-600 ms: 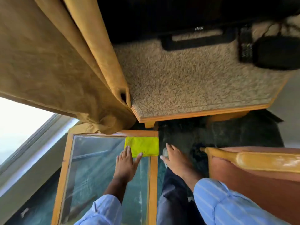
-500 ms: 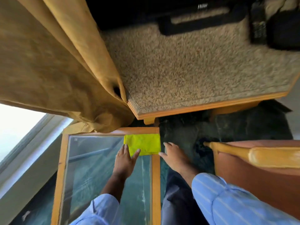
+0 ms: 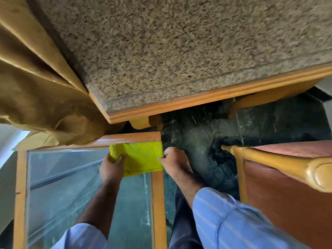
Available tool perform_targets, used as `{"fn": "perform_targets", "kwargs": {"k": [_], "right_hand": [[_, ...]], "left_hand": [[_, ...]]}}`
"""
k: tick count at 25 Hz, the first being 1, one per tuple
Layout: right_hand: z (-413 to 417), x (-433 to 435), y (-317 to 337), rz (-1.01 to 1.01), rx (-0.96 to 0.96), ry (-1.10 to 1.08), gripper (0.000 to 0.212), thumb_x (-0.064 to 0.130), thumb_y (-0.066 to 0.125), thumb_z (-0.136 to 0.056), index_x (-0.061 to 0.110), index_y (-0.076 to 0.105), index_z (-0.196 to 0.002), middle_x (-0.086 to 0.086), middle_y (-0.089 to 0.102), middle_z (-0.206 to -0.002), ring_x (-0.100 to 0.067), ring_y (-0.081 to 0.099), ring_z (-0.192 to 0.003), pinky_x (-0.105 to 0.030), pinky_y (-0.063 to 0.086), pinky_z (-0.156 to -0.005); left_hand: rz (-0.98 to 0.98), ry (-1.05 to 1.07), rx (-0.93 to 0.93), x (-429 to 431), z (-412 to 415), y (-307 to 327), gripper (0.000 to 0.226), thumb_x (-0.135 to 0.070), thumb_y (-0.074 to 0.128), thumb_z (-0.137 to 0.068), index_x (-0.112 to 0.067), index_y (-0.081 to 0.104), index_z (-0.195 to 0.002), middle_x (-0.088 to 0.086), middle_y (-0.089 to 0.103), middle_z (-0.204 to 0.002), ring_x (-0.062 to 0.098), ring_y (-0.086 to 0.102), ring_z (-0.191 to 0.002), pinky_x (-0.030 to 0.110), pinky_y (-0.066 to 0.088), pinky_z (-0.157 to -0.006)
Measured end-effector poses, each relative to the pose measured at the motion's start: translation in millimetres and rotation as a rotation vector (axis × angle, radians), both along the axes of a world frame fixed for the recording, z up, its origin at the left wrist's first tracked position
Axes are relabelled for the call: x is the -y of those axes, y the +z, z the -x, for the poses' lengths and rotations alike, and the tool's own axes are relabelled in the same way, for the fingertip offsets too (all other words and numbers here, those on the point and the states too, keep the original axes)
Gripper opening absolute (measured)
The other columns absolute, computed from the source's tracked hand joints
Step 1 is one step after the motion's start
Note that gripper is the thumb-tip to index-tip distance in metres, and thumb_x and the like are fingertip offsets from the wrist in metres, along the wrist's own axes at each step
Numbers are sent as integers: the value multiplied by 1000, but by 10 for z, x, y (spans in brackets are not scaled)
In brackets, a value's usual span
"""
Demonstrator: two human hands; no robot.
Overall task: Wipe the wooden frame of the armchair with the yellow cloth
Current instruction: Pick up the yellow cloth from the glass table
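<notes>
The yellow cloth (image 3: 142, 159) lies folded on the far right corner of a glass-topped table. My left hand (image 3: 111, 168) pinches its left edge, which curls up off the glass. My right hand (image 3: 175, 162) grips its right edge beside the table's wooden rim. The armchair (image 3: 287, 186) stands at the right, with a rounded wooden armrest (image 3: 280, 164) over a reddish-brown upholstered side. Both hands are left of the chair and apart from it.
The glass table has a wooden frame (image 3: 159, 203). A speckled stone-topped table (image 3: 179, 51) with a wooden edge fills the upper view. A tan curtain (image 3: 36, 87) hangs at the left. Dark floor (image 3: 224, 141) shows between the tables and chair.
Both hands moved forward from flat and open near the cloth to gripping its two side edges. The cloth's left edge has lifted. The camera has tilted closer and downward.
</notes>
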State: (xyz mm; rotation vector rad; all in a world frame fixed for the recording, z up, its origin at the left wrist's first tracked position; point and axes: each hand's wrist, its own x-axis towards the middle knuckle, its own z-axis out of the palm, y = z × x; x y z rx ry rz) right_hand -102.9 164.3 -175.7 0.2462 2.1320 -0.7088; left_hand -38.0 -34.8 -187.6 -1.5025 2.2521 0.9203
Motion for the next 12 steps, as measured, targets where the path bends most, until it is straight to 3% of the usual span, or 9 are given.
{"fn": "perform_targets", "kwargs": {"k": [3, 5, 6, 8, 10, 12], "right_hand": [[23, -42, 261, 117, 46, -136, 26, 29, 77, -76, 6, 66, -71, -18, 74, -79, -31, 71, -78, -35, 53, -65], [16, -275, 520, 229, 53, -366, 22, 34, 76, -74, 13, 67, -77, -14, 76, -82, -30, 73, -82, -35, 53, -67], [27, -399, 668, 278, 32, -463, 22, 37, 75, -72, 18, 67, -81, -8, 76, -82, -27, 72, -84, -34, 53, -69], [57, -773, 1004, 368, -72, -587, 19, 36, 72, -68, 24, 63, -80, 4, 66, -73, -11, 63, -72, -27, 52, -66], [103, -1377, 1408, 389, -269, -647, 16, 25, 77, -71, 21, 67, -83, 3, 67, -73, 1, 56, -68, -15, 45, -63], [145, -2064, 1874, 390, -477, -722, 17, 15, 81, -76, 17, 74, -91, 2, 74, -82, 3, 60, -74, -15, 47, -71]], "left_hand": [[-145, 166, -161, -180, -18, 239, 29, -24, 70, -95, -9, 69, -120, 24, 73, -119, 46, 67, -116, 57, 54, -102], [-303, 280, -280, -531, -76, 552, 36, -19, 68, -96, -9, 65, -131, 18, 71, -126, 39, 68, -116, 52, 56, -101], [-342, 307, -313, -688, -102, 716, 39, -17, 67, -97, -9, 63, -135, 13, 74, -126, 29, 72, -107, 42, 62, -91], [-399, 308, -384, -1100, -36, 1097, 41, -10, 64, -98, -7, 61, -139, -13, 83, -101, 3, 76, -80, 23, 65, -66], [-549, 263, -461, -1690, 201, 1520, 28, -10, 61, -100, -11, 67, -128, -23, 80, -93, 1, 76, -72, 28, 65, -59], [-713, 122, -459, -2277, 382, 1839, 24, -7, 54, -102, -9, 68, -122, -2, 77, -117, 21, 77, -98, 47, 64, -78]]}}
